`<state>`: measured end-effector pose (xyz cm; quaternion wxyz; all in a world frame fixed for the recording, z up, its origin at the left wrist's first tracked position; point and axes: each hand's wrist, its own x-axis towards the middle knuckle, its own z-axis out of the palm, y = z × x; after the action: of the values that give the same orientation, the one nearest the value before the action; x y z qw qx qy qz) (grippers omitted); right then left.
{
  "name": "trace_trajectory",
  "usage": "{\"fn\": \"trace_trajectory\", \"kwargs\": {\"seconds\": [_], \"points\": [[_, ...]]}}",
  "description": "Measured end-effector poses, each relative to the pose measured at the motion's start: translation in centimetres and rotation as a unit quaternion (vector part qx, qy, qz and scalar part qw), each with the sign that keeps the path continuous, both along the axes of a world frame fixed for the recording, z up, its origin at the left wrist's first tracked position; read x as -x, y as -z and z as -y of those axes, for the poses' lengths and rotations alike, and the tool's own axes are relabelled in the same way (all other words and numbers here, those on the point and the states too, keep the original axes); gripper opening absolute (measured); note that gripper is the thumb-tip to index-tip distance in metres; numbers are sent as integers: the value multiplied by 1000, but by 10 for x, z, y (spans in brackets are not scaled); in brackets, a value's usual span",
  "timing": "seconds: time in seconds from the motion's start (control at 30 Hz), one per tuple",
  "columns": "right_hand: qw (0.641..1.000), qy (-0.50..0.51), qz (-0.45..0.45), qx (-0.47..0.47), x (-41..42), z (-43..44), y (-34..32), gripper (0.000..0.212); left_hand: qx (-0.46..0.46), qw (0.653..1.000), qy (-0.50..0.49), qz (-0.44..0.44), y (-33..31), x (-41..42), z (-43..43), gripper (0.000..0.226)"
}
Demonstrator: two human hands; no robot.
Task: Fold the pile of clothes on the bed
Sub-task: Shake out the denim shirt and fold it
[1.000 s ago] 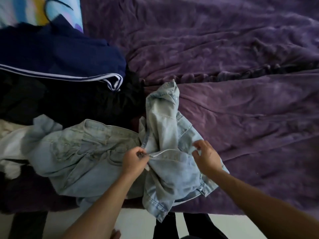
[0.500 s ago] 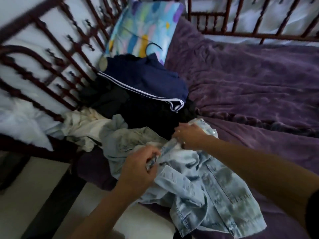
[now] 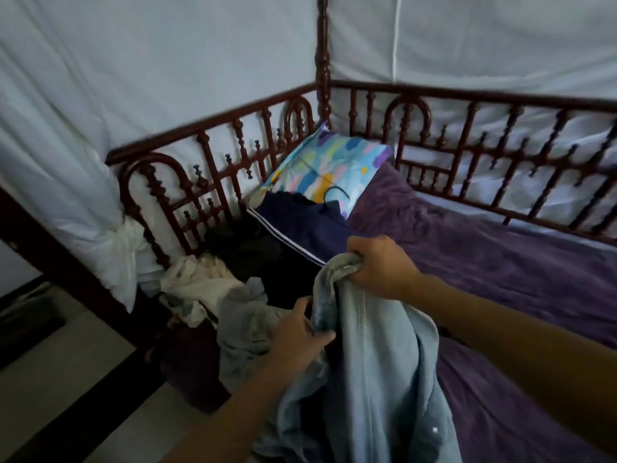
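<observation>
Clothes pile (image 3: 247, 248) lies heaped to your left on the purple bedspread (image 3: 500, 269), against the dark wooden railing (image 3: 207, 127), with a patterned pillow (image 3: 327, 165) behind it. You hold the pale denim jacket (image 3: 377, 362) lifted in front of the pile, your right hand (image 3: 384, 265) clenched round its bunched top and your left hand (image 3: 300, 335) gripping a fold just below.

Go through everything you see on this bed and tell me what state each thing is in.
Denim jacket, held up, unfolded, hanging.
Right hand, grips the jacket's bunched top.
Left hand, grips a jacket fold lower down.
Navy garment, lying on the pile.
Grey-blue garment, crumpled on the pile.
Pillow, propped against the rail.
Blanket, spread, rumpled.
</observation>
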<state>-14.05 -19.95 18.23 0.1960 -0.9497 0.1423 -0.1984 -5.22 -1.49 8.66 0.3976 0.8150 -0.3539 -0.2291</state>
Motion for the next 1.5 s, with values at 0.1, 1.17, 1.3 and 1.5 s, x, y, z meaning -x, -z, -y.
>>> {"fn": "trace_trajectory", "kwargs": {"seconds": [0.1, 1.17, 1.3, 1.5], "points": [[999, 25, 20, 4, 26, 6, -28, 24, -8, 999, -22, 46, -17, -4, 30, 18], [959, 256, 19, 120, 41, -3, -190, 20, -18, 937, 84, 338, -226, -94, 41, 41], [920, 288, -151, 218, 47, -15, -183, 23, 58, 928, 12, 368, -267, -109, 57, 15], [929, 338, -129, 85, 42, -12, -216, 17, 167, 966, 56, 191, -321, -107, 73, 30]]}}
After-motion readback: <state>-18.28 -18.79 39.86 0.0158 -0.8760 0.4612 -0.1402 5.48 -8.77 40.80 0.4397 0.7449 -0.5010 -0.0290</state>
